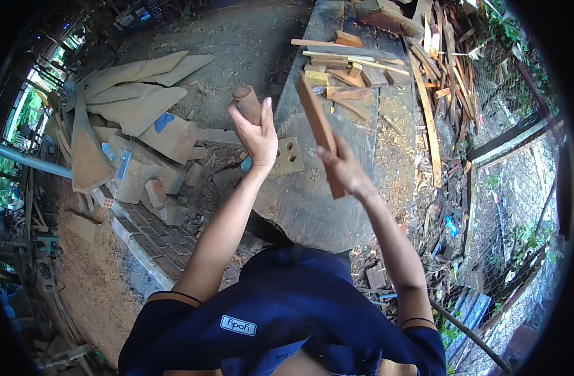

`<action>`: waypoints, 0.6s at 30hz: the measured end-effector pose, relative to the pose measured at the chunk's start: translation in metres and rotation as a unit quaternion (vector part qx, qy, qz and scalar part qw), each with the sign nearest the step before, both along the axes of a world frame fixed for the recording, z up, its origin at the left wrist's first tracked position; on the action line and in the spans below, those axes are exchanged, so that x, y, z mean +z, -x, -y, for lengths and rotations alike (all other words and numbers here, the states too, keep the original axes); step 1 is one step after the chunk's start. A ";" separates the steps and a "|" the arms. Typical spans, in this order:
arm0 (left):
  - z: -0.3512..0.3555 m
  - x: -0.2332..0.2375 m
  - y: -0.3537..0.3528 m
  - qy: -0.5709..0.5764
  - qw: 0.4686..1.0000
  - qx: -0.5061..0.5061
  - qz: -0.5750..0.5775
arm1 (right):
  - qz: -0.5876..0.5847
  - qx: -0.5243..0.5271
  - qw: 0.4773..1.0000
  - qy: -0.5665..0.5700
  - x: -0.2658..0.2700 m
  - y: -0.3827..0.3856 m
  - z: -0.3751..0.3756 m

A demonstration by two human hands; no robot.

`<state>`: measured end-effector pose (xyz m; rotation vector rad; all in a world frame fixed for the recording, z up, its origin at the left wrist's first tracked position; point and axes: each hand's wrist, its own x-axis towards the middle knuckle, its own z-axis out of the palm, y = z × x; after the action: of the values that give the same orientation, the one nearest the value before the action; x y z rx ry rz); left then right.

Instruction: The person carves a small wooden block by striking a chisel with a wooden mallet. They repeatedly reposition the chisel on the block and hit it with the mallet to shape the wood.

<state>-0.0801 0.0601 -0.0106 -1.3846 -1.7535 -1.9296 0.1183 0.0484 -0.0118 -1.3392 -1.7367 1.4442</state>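
Observation:
My left hand [259, 141] is wrapped round a short, thick brown wooden cylinder [248, 105], whose blunt end points up and away from me. The lower part of the cylinder is hidden in my palm. In my right hand [348, 169] I grip a long, flat reddish-brown wooden strip [315, 116], tilted with its far end to the left. Both pieces are held above a thick, worn wooden bench [318, 216], apart from each other. A pale block with holes [291, 156] lies on the bench between my hands.
Farther along the bench lie several wood strips and offcuts [349, 62]. Large cut slabs [130, 103] lean in a pile at the left, beside sawdust [93, 276] on the ground. Long scraps [428, 119] and a wire-mesh fence [519, 182] stand at the right.

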 end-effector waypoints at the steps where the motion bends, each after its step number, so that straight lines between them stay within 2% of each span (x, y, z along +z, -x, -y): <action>1: 0.002 0.005 -0.006 0.001 1.000 0.001 0.005 | 0.012 -0.007 0.997 -0.081 0.036 0.002 -0.002; 3: 0.010 0.009 -0.014 0.032 0.998 -0.017 0.054 | -0.146 0.053 0.965 -0.212 0.122 0.007 0.005; 5: 0.010 0.006 -0.012 0.031 0.994 -0.057 0.093 | -0.173 0.064 0.912 -0.366 0.178 0.008 0.016; 7: 0.012 0.005 -0.011 0.009 0.998 -0.047 0.042 | -0.118 0.053 0.867 -0.480 0.179 0.020 0.020; 8: 0.013 0.000 -0.009 0.007 0.998 -0.046 0.043 | 0.030 0.091 0.879 -0.467 0.175 0.020 0.022; 9: 0.014 -0.004 -0.007 0.016 0.998 -0.041 0.044 | 0.029 0.093 0.878 -0.469 0.169 0.020 0.020; 10: 0.015 -0.005 -0.005 0.026 0.998 -0.041 0.043 | 0.152 0.170 0.889 -0.397 0.168 0.022 0.016; 11: 0.011 -0.003 -0.002 0.019 0.998 -0.049 0.041 | 0.274 0.237 0.877 -0.315 0.171 0.021 0.013; 13: 0.011 -0.008 -0.001 0.005 0.990 -0.094 0.105 | 0.297 0.257 0.859 -0.329 0.191 0.016 0.015; 14: 0.015 -0.003 -0.005 0.022 0.994 -0.068 0.077 | 0.213 0.220 0.879 -0.366 0.201 0.017 0.021; 15: 0.015 -0.003 -0.008 0.001 0.992 -0.074 0.102 | 0.126 0.178 0.889 -0.402 0.205 0.020 0.025; 16: 0.014 -0.004 -0.009 0.005 0.994 -0.072 0.081 | 0.125 0.178 0.891 -0.398 0.202 0.026 0.027; 18: 0.012 -0.011 -0.011 -0.001 0.995 -0.085 0.057 | -0.055 0.080 0.877 -0.471 0.192 0.034 0.028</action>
<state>-0.0693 0.0485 -0.0217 -1.4963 -1.7316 -2.1367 0.0838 0.0201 0.1802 -0.5737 -2.0696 0.5262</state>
